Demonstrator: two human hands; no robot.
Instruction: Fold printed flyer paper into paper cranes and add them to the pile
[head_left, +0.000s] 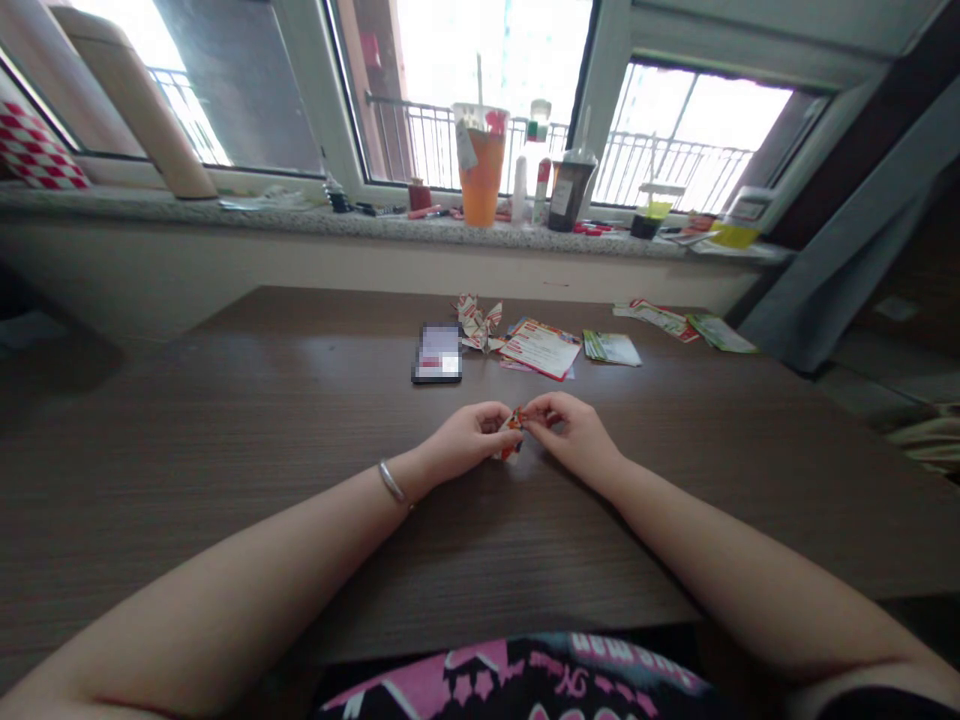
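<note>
Above the table, my left hand [474,436] grips a small folded piece of printed paper [511,446], orange, white and dark in colour. My right hand [574,436] has its thumb and forefinger pinched on the upper right corner of the same paper. Part of the paper is hidden behind the left thumb and fingers. Beyond the hands lies a phone [438,355] with its screen lit. Folded paper shapes [478,322] in white and red sit just behind the phone, with a stack of printed sheets [541,347] to their right.
More printed cards [613,348] and paper strips [664,318] lie along the back right of the brown table [300,430]. On the windowsill [375,222] stand an orange drink cup [480,165], a dark drink cup [570,190], bottles and a tall beige cylinder [142,110].
</note>
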